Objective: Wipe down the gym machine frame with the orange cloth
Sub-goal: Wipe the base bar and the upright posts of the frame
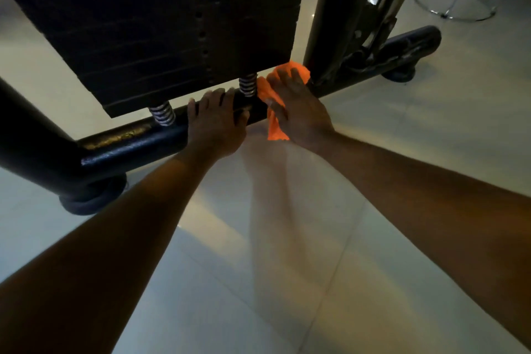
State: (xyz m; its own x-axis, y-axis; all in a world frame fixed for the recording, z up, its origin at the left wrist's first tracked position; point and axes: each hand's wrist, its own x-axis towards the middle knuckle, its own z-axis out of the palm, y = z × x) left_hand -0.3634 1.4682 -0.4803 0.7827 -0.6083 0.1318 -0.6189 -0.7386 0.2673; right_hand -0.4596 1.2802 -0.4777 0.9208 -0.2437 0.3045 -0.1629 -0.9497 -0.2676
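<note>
Frame (129, 141) of the gym machine, a black floor-level tube, gets a wipe as the right hand (296, 112) presses the orange cloth (274, 123) onto the tube near its joint with the upright post (324, 8), fingers spread flat over the fabric. The left hand (217, 121) rests just beside it on the same tube, fingers laid over the top and holding nothing else. A loose tail of the cloth hangs down toward the tiled floor (287, 267).

Judging from this position, the likeliest trouble is the cloth catching on the nearer spring (248, 85) under the weight stack (161, 23), which it touches, or fingers slipping into the gap below the plates. The hanging tail could also drag on the floor and pick up dirt.

Dim light swallows most detail on the stack and post. The tube's far side is out of sight, the cloth's upper edge is hidden behind the fingers, and the top of the machine is cut off.
</note>
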